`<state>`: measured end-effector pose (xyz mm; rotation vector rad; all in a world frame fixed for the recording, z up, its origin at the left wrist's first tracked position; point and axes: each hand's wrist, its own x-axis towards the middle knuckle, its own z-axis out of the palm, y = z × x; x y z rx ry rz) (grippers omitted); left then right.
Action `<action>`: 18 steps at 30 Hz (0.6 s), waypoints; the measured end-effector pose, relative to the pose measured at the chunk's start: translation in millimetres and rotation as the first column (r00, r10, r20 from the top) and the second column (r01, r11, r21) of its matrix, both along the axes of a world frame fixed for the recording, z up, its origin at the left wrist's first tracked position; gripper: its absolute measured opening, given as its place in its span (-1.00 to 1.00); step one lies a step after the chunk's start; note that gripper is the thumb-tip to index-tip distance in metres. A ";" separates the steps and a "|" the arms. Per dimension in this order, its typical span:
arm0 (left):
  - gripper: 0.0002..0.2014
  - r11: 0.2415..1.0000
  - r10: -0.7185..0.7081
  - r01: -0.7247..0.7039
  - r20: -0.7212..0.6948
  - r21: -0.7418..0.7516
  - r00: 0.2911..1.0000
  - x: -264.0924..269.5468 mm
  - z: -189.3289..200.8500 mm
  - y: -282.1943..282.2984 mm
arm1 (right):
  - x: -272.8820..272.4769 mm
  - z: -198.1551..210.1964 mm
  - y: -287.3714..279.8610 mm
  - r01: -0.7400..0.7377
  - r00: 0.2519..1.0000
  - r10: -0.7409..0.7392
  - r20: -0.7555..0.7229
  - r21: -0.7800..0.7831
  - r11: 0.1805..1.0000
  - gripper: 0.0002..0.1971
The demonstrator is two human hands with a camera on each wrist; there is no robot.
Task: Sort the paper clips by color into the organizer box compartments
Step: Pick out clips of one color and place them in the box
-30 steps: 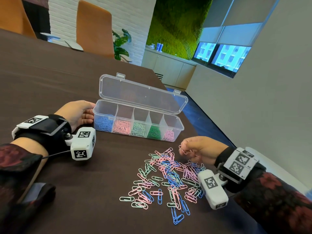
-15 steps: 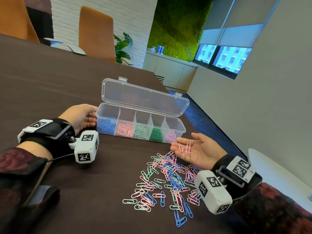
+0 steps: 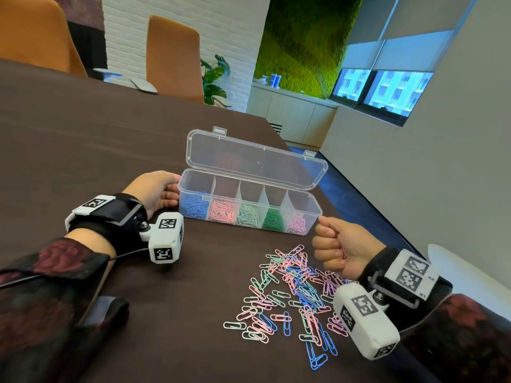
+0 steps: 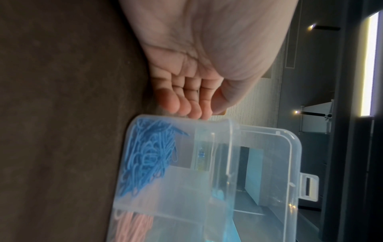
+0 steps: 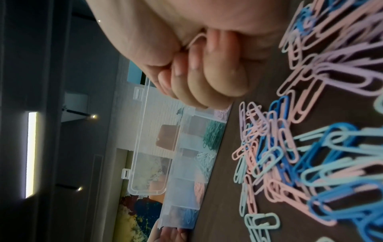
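The clear organizer box (image 3: 316, 207) stands with its lid (image 3: 257, 164) up. Left to right, its compartments hold blue, pink, light green, dark green and lilac clips. My left hand (image 3: 156, 192) rests against the box's left end, fingertips (image 4: 186, 108) touching the wall by the blue clips (image 4: 147, 157). My right hand (image 3: 336, 244) is a fist just off the box's front right corner, curled round pink paper clips. One pink loop (image 5: 196, 38) shows between the fingers. The loose pile of mixed clips (image 3: 293, 291) lies on the table below that hand.
The dark brown table (image 3: 96, 150) runs far to the left and behind the box. Its right edge (image 3: 359, 217) passes close to the box and my right hand. Orange chairs (image 3: 174, 56) stand at the far side.
My right hand, which lay palm up with pink clips on it, has curled into a fist round them and moved up to the box's right corner. The left hand stays at the box.
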<state>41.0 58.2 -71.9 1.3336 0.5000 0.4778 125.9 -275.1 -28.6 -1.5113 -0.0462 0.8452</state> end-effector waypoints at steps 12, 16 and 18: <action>-0.88 1.000 -0.017 0.017 -0.003 -0.006 1.000 -1.8 1.1 -1.1 | -13.3 18.1 54.8 -0.092 0.988 0.082 0.133 0.072 0.993 -0.70; -0.87 1.000 -0.020 0.020 0.003 -0.011 1.000 -1.2 -0.3 -0.7 | -6.8 13.6 59.3 0.057 0.995 -0.070 0.076 0.161 0.985 -0.81; -0.88 1.000 -0.023 0.023 0.005 -0.012 1.000 -0.3 -1.0 0.0 | -1.2 13.4 58.2 0.137 0.988 -0.147 0.037 0.202 0.970 -0.77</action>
